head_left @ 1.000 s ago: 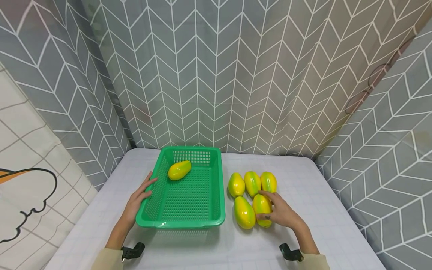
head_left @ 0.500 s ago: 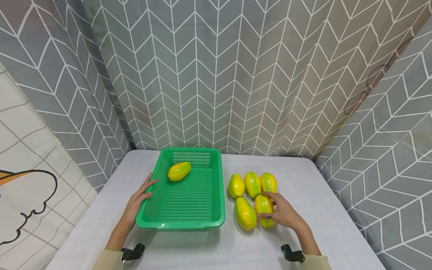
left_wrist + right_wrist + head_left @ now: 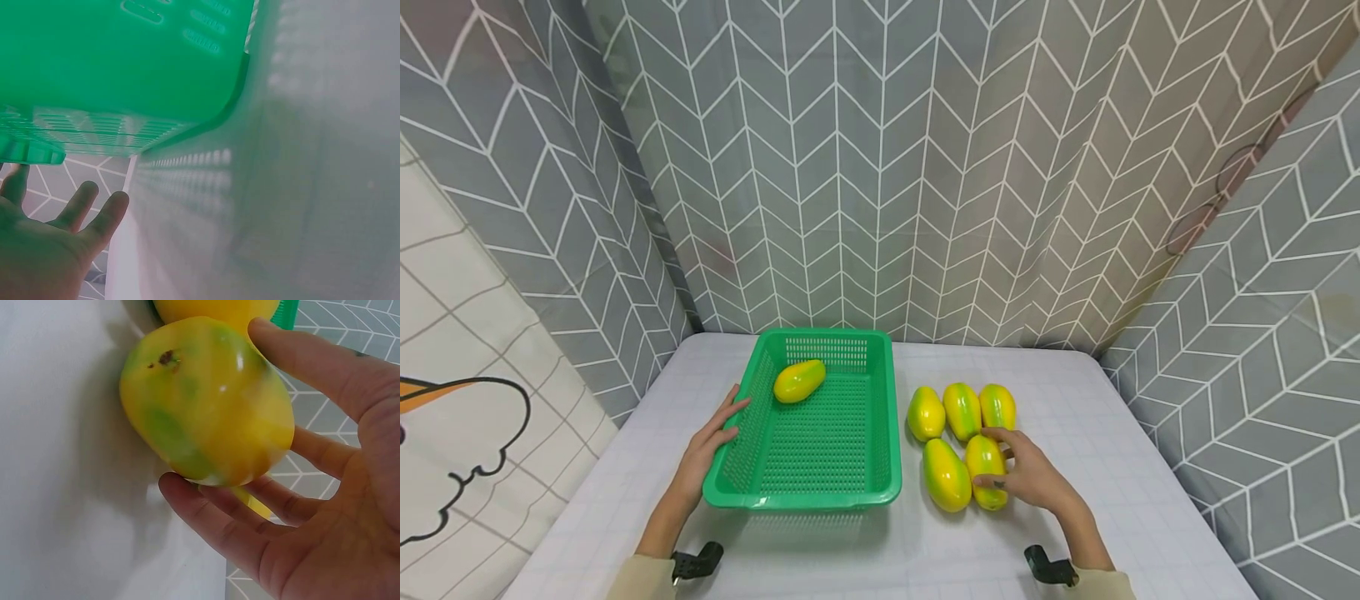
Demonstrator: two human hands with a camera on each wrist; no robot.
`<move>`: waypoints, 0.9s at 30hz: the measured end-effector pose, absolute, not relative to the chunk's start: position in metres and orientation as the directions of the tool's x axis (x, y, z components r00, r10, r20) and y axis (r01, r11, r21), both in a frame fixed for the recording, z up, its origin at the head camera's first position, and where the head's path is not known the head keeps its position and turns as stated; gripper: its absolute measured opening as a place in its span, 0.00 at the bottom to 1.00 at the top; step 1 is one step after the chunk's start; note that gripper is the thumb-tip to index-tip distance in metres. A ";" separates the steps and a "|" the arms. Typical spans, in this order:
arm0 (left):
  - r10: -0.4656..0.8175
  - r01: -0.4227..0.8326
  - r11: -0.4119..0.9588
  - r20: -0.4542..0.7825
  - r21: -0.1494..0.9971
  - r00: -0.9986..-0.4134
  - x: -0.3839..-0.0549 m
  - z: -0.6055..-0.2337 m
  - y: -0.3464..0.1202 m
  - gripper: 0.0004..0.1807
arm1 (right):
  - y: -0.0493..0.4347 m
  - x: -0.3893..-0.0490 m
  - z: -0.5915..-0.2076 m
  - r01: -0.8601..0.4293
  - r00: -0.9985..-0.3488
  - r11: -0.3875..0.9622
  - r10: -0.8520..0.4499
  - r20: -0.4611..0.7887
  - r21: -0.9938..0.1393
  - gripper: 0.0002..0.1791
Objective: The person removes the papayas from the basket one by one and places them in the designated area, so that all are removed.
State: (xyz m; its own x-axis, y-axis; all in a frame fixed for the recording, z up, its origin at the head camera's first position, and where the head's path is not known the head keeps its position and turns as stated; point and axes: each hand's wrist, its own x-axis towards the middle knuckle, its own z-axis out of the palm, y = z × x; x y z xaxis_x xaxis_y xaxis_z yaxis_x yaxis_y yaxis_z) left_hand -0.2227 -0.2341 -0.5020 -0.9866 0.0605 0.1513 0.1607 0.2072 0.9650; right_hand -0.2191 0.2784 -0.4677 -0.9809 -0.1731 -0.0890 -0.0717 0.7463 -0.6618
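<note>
A green plastic basket (image 3: 820,500) stands left of centre on the table, one yellow-green papaya (image 3: 799,382) lying near its back left corner. My left hand (image 3: 700,457) rests against the basket's left rim, fingers straight and spread; the left wrist view shows fingers (image 3: 103,219) just below the rim. On the right, my right hand (image 3: 1026,473) holds a papaya (image 3: 985,467) between thumb and fingers, low at the tabletop. The right wrist view shows that papaya's blunt stem end (image 3: 206,406) facing the camera, with fingers beneath it. Another papaya (image 3: 947,477) lies directly left of it.
Behind the held fruit, three papayas (image 3: 962,410) sit in a row on the white table (image 3: 925,558). A patterned curtain (image 3: 880,208) rises close behind the table's back edge, and similar cloth hangs at both sides.
My right hand and its papaya have shifted very slightly to the right. My left hand stays at the basket rim, and the basket has not moved.
</note>
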 end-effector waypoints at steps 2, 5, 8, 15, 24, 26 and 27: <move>0.057 0.158 0.206 0.150 0.966 -0.987 -0.223 -0.502 -0.234 0.28 | 0.280 -0.219 -0.467 -0.076 -0.981 0.747 -0.173 -0.083 -0.660 0.48; 0.052 0.153 0.204 0.145 0.967 -0.988 -0.223 -0.503 -0.235 0.28 | 0.282 -0.219 -0.466 -0.088 -0.982 0.754 -0.175 -0.070 -0.651 0.47; 0.050 0.149 0.205 0.142 0.967 -0.989 -0.224 -0.504 -0.235 0.28 | 0.286 -0.219 -0.466 -0.098 -0.983 0.763 -0.176 -0.060 -0.639 0.46; 0.050 0.154 0.214 0.146 0.965 -0.988 -0.225 -0.505 -0.235 0.27 | 0.288 -0.220 -0.457 -0.078 -0.987 0.780 -0.149 -0.063 -0.621 0.46; 0.047 0.159 0.217 0.152 0.963 -0.987 -0.223 -0.505 -0.235 0.27 | 0.278 -0.228 -0.442 -0.144 -0.985 0.771 -0.175 0.012 -0.620 0.39; 0.051 0.163 0.215 0.156 0.963 -0.986 -0.223 -0.505 -0.235 0.27 | 0.274 -0.231 -0.439 -0.171 -0.982 0.764 -0.183 0.044 -0.623 0.37; 0.052 0.167 0.213 0.159 0.963 -0.986 -0.223 -0.505 -0.235 0.27 | 0.273 -0.233 -0.437 -0.182 -0.981 0.761 -0.186 0.059 -0.623 0.37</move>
